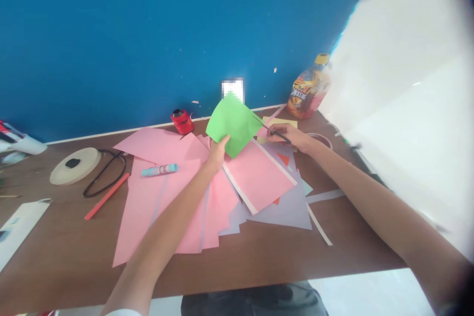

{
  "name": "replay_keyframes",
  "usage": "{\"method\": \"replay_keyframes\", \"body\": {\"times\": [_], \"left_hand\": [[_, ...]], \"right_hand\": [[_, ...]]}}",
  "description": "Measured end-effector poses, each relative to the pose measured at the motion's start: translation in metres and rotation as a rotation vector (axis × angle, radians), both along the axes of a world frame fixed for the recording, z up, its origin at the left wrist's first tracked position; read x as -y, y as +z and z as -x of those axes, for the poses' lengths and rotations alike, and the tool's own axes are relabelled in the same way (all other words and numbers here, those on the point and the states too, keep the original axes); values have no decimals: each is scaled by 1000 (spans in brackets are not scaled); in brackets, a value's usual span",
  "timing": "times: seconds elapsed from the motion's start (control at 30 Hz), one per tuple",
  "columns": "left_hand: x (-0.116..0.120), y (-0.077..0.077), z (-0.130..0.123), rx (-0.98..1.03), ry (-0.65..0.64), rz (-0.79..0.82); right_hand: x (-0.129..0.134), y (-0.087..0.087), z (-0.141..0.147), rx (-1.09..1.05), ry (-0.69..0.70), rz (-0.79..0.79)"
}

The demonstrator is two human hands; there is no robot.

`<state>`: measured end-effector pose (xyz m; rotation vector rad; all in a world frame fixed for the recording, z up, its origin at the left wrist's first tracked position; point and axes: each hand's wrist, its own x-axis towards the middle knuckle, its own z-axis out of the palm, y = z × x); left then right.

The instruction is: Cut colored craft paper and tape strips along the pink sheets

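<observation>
Bright green paper (pixel 234 122) is held up off the desk by my left hand (pixel 218 152), thumb on its front near the lower left edge. My right hand (pixel 291 136) is closed around the handles of dark scissors (pixel 277 134). The blades reach the right corner of the green paper; whether they have cut into it I cannot tell. Below lies a pink sheet with white borders (pixel 261 177), on top of lavender paper (pixel 285 219). More pink sheets (pixel 144 212) spread to the left, with a light blue glue stick (pixel 159 170) lying on them.
A drink bottle (pixel 308 90) stands at the back right near the wall. To the left are a red object (pixel 182 121), a tape roll (pixel 76 165), a black cord (pixel 87 192) and a red stick (pixel 107 196). Paper strips (pixel 319 224) lie at right on the desk (pixel 266 259).
</observation>
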<state>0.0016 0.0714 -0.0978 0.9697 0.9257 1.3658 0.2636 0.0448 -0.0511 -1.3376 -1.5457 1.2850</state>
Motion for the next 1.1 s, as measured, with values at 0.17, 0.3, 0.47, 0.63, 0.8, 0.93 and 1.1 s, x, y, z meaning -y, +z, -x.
{"method": "replay_keyframes", "body": {"times": [0.17, 0.3, 0.47, 0.63, 0.8, 0.93, 1.1], "left_hand": [[-5, -8, 1, 42, -3, -8], [-4, -7, 1, 46, -4, -11], [-4, -7, 1, 43, -14, -11], [-5, -7, 1, 45, -7, -4], [-4, -7, 1, 58, 1, 8], [-4, -7, 1, 39, 8, -8], [-4, -6, 1, 44, -1, 4]], "right_hand": [[1, -1, -1, -6, 10, 0], [0, -3, -2, -20, 24, -33], [-2, -7, -2, -23, 37, -64], [-4, -10, -4, -10, 40, -74], [-4, -12, -5, 11, 45, -71], [-5, -15, -7, -8, 56, -55], [-6, -17, -8, -5, 56, -63]]}}
